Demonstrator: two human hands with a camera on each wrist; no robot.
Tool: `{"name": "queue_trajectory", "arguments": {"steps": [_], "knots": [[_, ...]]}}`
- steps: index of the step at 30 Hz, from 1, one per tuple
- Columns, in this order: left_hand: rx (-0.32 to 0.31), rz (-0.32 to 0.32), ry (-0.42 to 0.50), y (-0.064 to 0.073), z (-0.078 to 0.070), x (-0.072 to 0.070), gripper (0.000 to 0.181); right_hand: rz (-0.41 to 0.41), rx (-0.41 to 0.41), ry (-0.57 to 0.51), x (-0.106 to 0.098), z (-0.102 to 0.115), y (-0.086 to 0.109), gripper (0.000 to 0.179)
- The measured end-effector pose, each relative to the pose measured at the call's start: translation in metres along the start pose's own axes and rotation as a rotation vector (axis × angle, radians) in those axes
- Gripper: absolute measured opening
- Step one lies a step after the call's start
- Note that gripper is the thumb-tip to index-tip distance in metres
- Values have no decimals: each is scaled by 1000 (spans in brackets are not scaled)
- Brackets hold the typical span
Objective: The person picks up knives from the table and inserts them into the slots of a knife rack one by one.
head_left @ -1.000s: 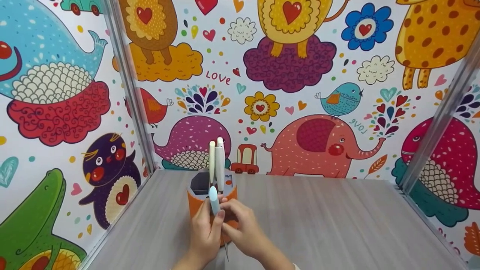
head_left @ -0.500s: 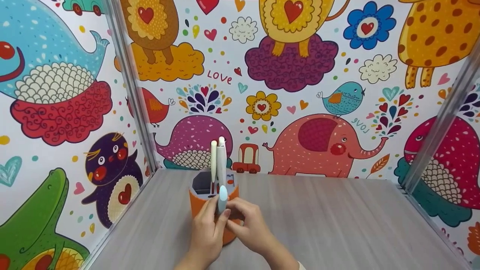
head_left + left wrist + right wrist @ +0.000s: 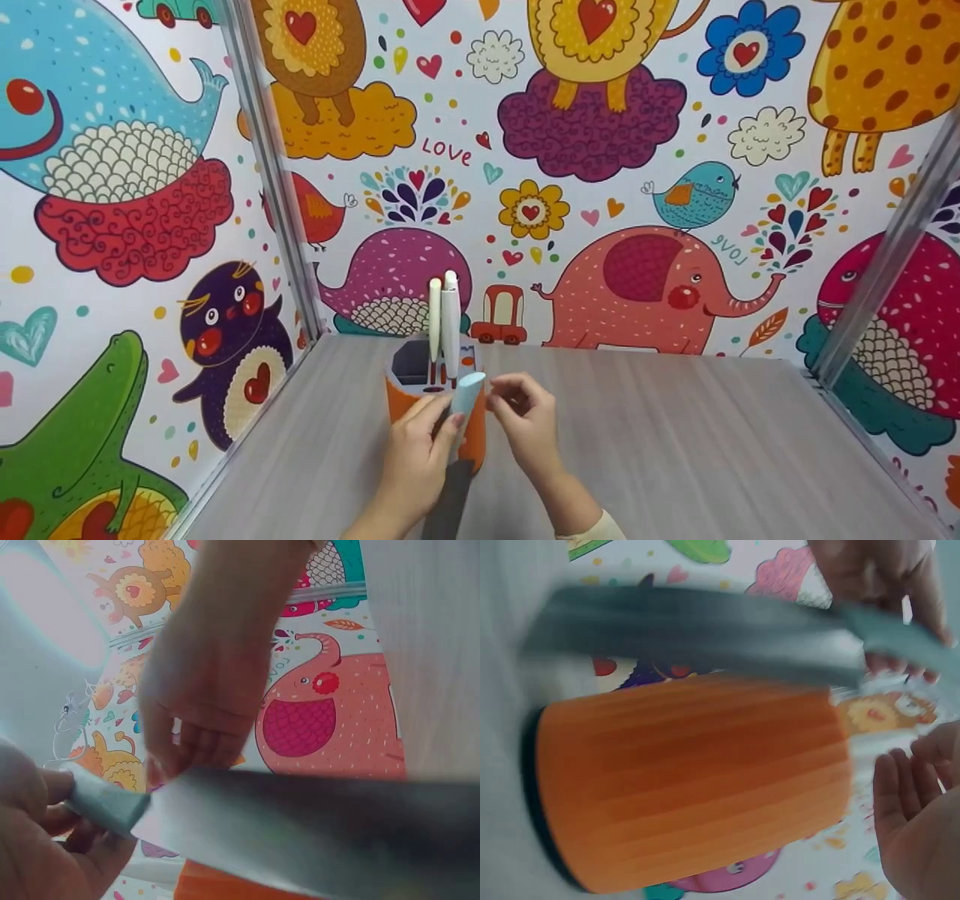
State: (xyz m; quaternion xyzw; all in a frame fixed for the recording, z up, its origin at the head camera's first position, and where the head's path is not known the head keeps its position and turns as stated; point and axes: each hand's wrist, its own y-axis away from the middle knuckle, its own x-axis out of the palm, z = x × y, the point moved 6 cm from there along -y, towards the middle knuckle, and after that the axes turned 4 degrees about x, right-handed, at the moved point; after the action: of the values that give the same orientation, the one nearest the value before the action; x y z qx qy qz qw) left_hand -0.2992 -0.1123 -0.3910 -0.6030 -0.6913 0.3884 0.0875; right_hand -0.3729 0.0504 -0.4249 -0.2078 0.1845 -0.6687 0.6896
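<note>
My left hand [image 3: 420, 450] grips the pale blue handle [image 3: 469, 386] of a kitchen knife, whose broad blade [image 3: 450, 502] points down in front of the orange knife block [image 3: 405, 401]. In the left wrist view the same knife [image 3: 300, 832] lies across the picture, its metal partly blurred. Just right of the block hovers my right hand [image 3: 529, 420], fingers loosely bent with nothing between them. The right wrist view shows that hand [image 3: 930, 832] apart from the knife. Two pale handles [image 3: 451, 322] stand upright in the block's slotted grey top.
A wood-grain table [image 3: 660, 450] carries the block. Cartoon-printed panels [image 3: 600, 150] close off the back and sides, joined by metal-coloured corner strips [image 3: 277, 172]. One larger compartment [image 3: 411, 366] is at the block's left.
The knife has turned in my left hand, so its blade now shows broad side instead of thin edge, and its handle leans right. My right hand has moved off it to the right.
</note>
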Motion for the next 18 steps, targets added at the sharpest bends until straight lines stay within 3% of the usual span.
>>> {"name": "queue_trajectory", "arguments": {"steps": [4, 10, 18], "knots": [[-59, 44, 24, 0, 2, 2, 32, -53, 110, -37, -6, -19, -3, 12], [-76, 15, 11, -1, 3, -1, 26, -46, 183, -25, -8, -37, -6, 17], [-70, -21, -11, -2, -2, -6, 26, 105, 208, -5, -1, -68, -5, 46]]}}
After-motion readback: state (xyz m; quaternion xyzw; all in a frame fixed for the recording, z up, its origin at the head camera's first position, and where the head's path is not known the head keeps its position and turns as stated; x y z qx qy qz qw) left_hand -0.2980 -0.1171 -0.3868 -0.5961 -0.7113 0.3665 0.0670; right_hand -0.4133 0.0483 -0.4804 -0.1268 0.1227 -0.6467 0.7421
